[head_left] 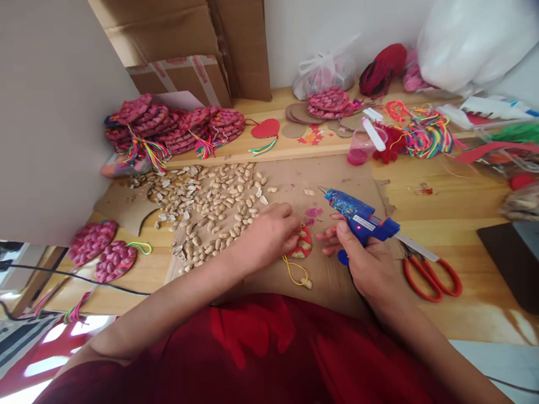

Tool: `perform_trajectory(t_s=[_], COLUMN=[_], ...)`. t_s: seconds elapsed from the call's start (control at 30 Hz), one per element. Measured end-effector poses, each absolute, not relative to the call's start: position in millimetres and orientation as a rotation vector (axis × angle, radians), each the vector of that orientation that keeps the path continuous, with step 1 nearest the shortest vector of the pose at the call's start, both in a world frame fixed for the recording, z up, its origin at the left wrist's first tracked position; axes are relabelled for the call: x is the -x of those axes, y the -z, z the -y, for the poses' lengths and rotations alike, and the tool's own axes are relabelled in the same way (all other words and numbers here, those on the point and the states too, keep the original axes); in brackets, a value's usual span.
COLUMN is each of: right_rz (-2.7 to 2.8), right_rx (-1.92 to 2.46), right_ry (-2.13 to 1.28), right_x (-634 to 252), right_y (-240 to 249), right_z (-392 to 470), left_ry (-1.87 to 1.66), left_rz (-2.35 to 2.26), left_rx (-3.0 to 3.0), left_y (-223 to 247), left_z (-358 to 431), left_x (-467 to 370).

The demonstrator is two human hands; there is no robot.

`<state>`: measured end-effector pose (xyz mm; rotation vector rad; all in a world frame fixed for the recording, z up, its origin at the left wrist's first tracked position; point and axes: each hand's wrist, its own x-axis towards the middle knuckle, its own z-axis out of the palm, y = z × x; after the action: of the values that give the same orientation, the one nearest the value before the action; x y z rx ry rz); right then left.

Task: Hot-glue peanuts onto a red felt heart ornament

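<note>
My right hand (370,258) is wrapped round the handle of a blue glue gun (350,210), whose nozzle points up and left. Over the left edge of a small red piece (304,244) with peanut shells on it, my left hand (275,227) has its fingers curled together; what they hold, if anything, is hidden. A yellow cord loop (295,275) hangs from the red piece, and a single peanut (306,283) lies beside the loop. Many peanuts (214,207) are spread over the cardboard (328,269) to the left.
Red-handled scissors (433,278) lie at the right, near a dark flat object (511,264). Stacks of pink peanut-covered pieces (168,129), a red heart (266,129), a plastic cup (364,146) and colourful tassels (429,132) line the back. A black cable (105,285) crosses the left side.
</note>
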<state>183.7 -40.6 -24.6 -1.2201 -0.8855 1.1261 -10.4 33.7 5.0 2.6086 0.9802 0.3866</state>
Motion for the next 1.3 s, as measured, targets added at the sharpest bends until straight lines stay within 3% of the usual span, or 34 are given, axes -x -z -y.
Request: perform_trajectory(t_s=[0.43,1.3], right_rz=[1.029,1.077], right_rx=[1.398,1.359], right_ry=[-1.115,-1.111], right_x=[-182.8,-185.1], right_y=[14.9,23.0], right_z=[41.5,41.0], left_ry=[-0.081,0.1], left_rz=[-1.063,-1.123], left_rx=[-2.746,-2.792], left_y=[-21.7,-24.5], left_z=[-26.1,-26.1], left_x=[-1.6,-9.3])
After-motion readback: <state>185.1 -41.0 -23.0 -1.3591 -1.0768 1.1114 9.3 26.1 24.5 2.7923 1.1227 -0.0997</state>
